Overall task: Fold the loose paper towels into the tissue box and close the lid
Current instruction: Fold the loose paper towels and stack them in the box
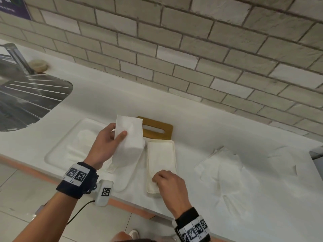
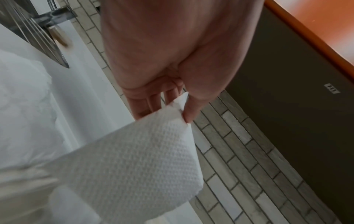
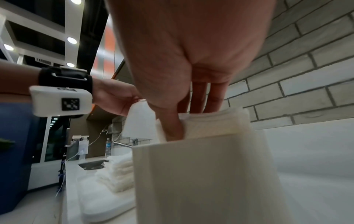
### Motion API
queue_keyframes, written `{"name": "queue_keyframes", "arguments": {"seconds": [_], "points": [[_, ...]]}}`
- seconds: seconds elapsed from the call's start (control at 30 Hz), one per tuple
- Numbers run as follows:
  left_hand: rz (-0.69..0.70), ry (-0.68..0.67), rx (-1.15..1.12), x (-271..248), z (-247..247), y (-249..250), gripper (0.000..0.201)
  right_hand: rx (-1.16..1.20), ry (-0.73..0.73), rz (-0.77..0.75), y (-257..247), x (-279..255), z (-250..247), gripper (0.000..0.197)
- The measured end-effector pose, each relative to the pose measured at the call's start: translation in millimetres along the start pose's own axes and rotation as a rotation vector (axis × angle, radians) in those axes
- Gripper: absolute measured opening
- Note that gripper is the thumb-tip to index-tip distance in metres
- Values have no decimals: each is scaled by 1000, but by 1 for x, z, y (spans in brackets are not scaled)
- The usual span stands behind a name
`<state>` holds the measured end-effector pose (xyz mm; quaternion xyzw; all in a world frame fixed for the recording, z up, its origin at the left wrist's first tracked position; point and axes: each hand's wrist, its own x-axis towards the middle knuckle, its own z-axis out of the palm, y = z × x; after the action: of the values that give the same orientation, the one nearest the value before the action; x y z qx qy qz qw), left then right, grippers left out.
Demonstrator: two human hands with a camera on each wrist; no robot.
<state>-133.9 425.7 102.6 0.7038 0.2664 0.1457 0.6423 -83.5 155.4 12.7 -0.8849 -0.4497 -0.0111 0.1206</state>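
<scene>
While left hand [image 1: 104, 143] pinches towel [image 1: 129, 137] | right hand [image 1: 170, 185] fingers tucked inside box [image 1: 161, 165] near edge

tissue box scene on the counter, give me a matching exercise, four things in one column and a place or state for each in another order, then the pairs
Things:
1. wooden lid
2. tissue box
3. folded paper towel
4. loose paper towels

Places or states:
A. held up by the left hand
B. spread on the counter, right of the box
C. open, right hand pressing towels into it
D. lying flat behind the box, near the wall

Pairs: 1-D, 2-C, 3-A, 4-B
</scene>
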Motion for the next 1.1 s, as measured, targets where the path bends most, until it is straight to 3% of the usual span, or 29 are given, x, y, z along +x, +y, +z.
{"name": "queue_keyframes", "arguments": {"seconds": [0.17,0.23,0.27,0.33,0.4,0.5,0.6,0.73,0.9,0.97,1.03,1.1], "points": [[17,-84,-37,-4,21,7,31,89,-118,27,-9,-1,2,24],[37,-134,-44,-6,30,12,33,233,-160,87,-3,-2,-7,16],[51,-164,-55,-8,33,16,33,377,-113,143,0,-2,-15,15],[82,-228,-102,-14,42,25,33,696,133,275,3,-1,-39,14],[97,-297,-164,-20,54,32,32,926,361,343,0,3,-63,27],[120,-351,-202,-20,75,27,37,1188,369,358,-2,10,-77,34],[154,-274,-58,-10,90,3,36,1056,341,474,6,8,-63,16],[196,-155,311,2,94,-39,38,808,106,582,17,-2,-30,27],[389,-39,509,1,99,-60,43,666,-78,601,19,5,-10,41],[469,-124,588,0,103,-58,32,671,-88,592,16,6,-8,42],[509,-323,721,2,108,-59,23,685,-102,572,15,6,-7,42],[479,-543,873,5,115,-63,36,686,-103,547,17,1,-10,42]]}}
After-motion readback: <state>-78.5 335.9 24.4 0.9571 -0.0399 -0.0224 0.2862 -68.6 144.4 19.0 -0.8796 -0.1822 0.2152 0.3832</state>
